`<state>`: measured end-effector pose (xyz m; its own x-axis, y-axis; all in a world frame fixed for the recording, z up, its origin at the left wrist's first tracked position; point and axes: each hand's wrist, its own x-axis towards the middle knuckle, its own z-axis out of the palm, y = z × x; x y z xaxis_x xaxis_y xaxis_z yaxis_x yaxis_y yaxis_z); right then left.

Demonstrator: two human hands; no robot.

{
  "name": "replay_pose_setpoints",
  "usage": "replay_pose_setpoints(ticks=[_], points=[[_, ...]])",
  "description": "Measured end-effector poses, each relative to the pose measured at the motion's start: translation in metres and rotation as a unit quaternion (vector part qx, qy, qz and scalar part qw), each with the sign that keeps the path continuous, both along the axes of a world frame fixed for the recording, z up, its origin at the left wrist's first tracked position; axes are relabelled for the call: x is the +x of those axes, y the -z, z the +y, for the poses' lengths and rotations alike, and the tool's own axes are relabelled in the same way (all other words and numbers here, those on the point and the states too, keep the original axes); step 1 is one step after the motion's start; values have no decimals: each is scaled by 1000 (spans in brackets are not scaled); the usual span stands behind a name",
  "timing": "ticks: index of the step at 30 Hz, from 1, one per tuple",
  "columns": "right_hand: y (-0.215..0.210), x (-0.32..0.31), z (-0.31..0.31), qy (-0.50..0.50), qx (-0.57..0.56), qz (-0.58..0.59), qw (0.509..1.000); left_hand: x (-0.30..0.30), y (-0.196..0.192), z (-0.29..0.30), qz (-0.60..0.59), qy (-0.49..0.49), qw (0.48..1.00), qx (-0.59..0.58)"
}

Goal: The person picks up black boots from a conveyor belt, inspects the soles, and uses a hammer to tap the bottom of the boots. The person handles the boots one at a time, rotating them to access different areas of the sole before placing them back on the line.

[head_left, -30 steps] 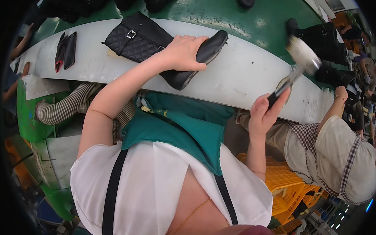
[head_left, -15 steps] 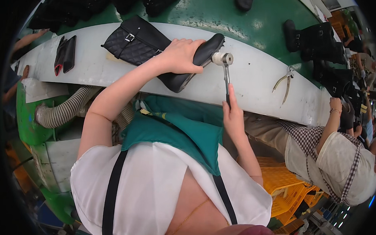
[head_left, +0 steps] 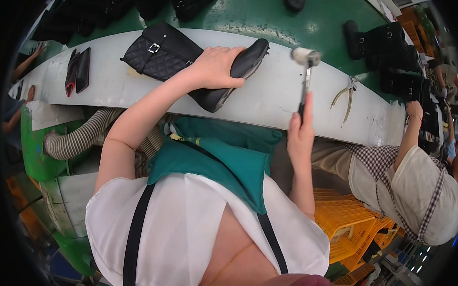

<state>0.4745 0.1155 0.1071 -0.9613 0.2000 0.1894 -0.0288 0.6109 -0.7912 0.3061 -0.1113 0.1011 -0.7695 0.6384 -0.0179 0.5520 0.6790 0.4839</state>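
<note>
Black quilted boot point(head_left: 191, 66) under left hand point(head_left: 216, 67), right hand point(head_left: 300, 135) fingers gripping hammer point(head_left: 306, 75)

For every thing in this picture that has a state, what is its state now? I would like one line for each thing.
Left hand: closed over the black boot, pressing it to the white bench.
Black boot: lying on its side, sole facing right.
Right hand: gripping the hammer handle.
Hammer: upright, head raised beside the boot sole, not touching it.
Pliers: lying on the bench, handles spread, untouched.
White bench: bearing the boot and pliers.
</note>
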Motion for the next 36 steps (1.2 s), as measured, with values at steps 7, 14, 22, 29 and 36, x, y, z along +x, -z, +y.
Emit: replay_pose_setpoints(ticks=[7,14,22,29,36], points=[[23,-16,68,171,253,-137,942,-12,-10,23,-69,-80,992,-65],[50,-14,54,134,312,14,941,-4,8,19,-9,-68,998,-11],[39,-50,-14,7,193,82,978,6,10,28,40,-75,996,-37],[41,-62,-36,-97,215,131,963,13,20,30,105,-65,992,-11],[44,-69,-36,-75,256,90,959,12,19,30,109,-62,992,12]])
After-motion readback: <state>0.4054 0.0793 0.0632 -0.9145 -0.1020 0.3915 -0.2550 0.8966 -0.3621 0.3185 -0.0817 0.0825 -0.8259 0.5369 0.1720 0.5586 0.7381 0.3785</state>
